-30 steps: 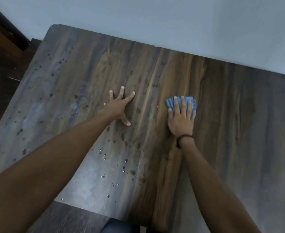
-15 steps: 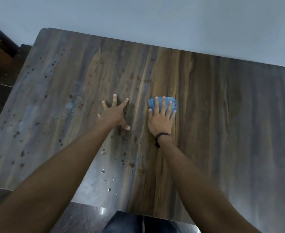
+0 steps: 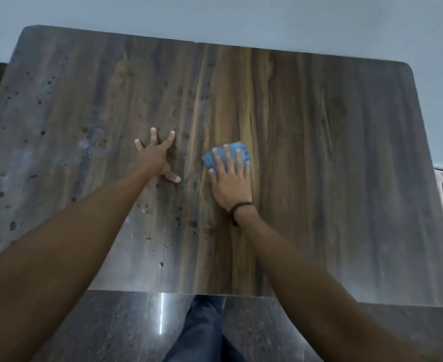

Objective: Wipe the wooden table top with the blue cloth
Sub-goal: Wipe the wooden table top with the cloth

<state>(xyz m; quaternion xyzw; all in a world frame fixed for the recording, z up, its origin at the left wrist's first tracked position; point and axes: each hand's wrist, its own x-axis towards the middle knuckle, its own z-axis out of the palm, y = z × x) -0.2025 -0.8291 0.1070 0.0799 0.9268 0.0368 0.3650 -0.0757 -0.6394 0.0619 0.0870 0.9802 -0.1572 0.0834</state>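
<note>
Cloth [image 3: 210, 159] lies crosswise on table top [image 3: 332, 152] under flat right hand [image 3: 231, 182]; left hand [image 3: 155, 159] splayed wide beside it

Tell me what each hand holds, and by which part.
Nothing is gripped. The right hand presses flat, fingers straight, on top of the blue cloth; the left hand rests spread on the wooden table top, holding nothing.
</note>
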